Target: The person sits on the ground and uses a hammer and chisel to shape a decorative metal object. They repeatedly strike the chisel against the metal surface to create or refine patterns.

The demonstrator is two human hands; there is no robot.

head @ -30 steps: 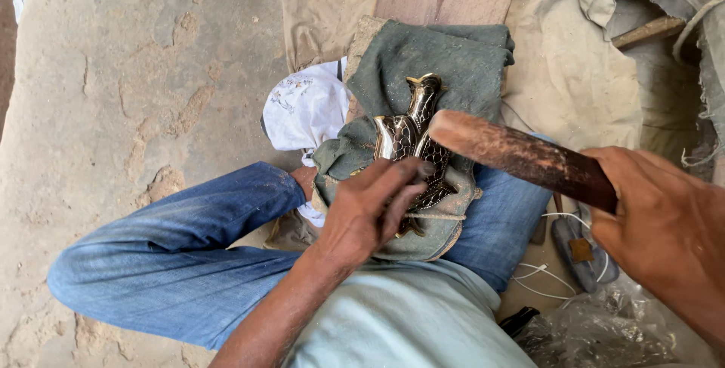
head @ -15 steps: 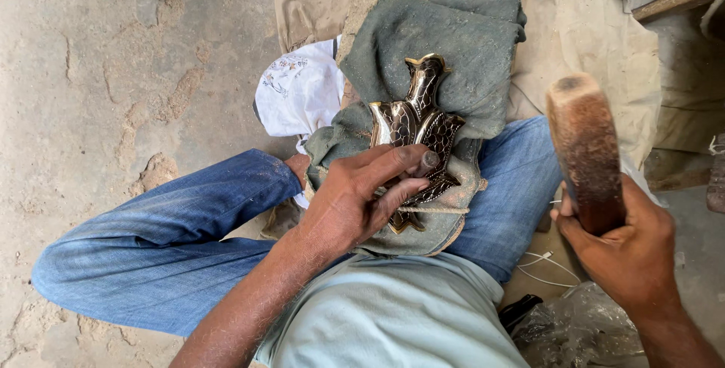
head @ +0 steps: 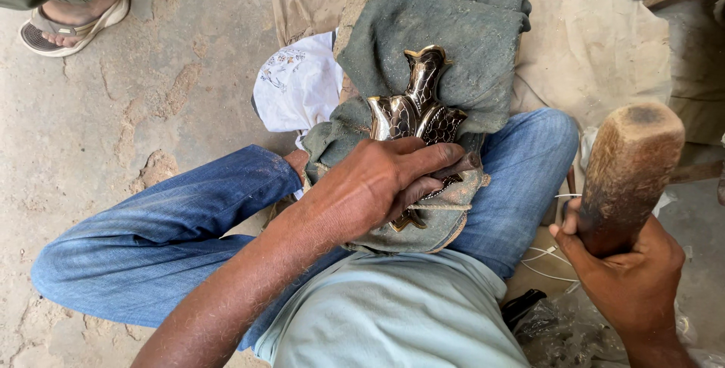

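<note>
Two hands busy here, and each has its own job. Left hand (head: 385,183) is pressed down flat-ish over the near half of a shiny metal ornament (head: 415,111), fingers curled together over it and pinning it rather than gripping round it. So the ornament sticks out from under the fingertips toward the far side, its narrow neck end pointing away from the person, the wider patterned body right at the knuckles. A bit of its lower edge peeks out below the hand too.

That piece lies on a dusty green cloth pad (head: 453,28) that's bunched up across the person's lap, between the two knees in blue jeans (head: 166,240). The pad's near part has a paler, frayed edge with a cord running over it.

Right hand (head: 630,277) is off to the right and nearer, well apart from the ornament, fist clamped tight around the lower end of a chunky wooden mallet (head: 630,172). The mallet stands nearly upright, worn rounded end up.

Other stuff: a white crumpled cloth (head: 298,85) just left of the green pad, touching it. Pale sheeting on the ground at the far right. Someone else's sandalled foot (head: 72,17) in the far left corner, on the bare dirt floor (head: 151,96).
</note>
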